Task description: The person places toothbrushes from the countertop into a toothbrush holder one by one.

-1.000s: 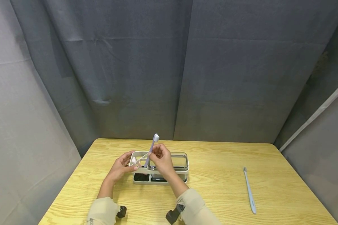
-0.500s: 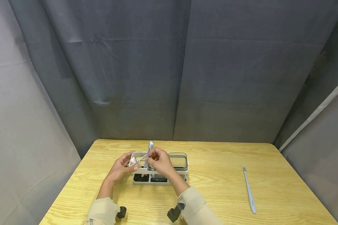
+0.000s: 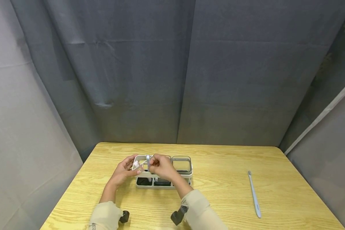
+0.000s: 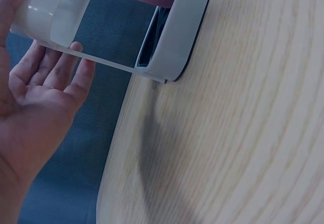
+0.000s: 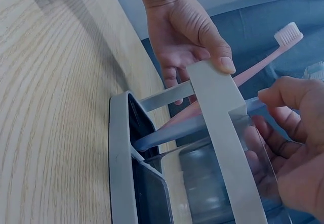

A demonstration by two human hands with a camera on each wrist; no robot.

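Observation:
My left hand [image 3: 123,169] grips the left end of a pale toothbrush holder [image 3: 181,176], its thumb on the front rail and its fingers behind, as the right wrist view confirms. A pink toothbrush [image 5: 263,68] leans in the left compartment, bristles up. Beside it stands a lavender toothbrush [image 3: 148,163], which my right hand [image 3: 164,168] pinches near its head between thumb and forefinger. In the right wrist view the lavender handle [image 5: 185,129] reaches down to the holder's dark base. The right fingers partly hide this brush in the head view.
Clear cups [image 5: 197,171] occupy the holder's other compartments. To the right, a light blue toothbrush [image 3: 254,195] lies on the wooden table [image 3: 218,185]. Grey curtains [image 3: 233,80] hang behind and at both sides.
My right hand has lowered the lavender toothbrush into the left compartment; its head has dropped and shifted slightly left. The left hand and the holder have stayed in place.

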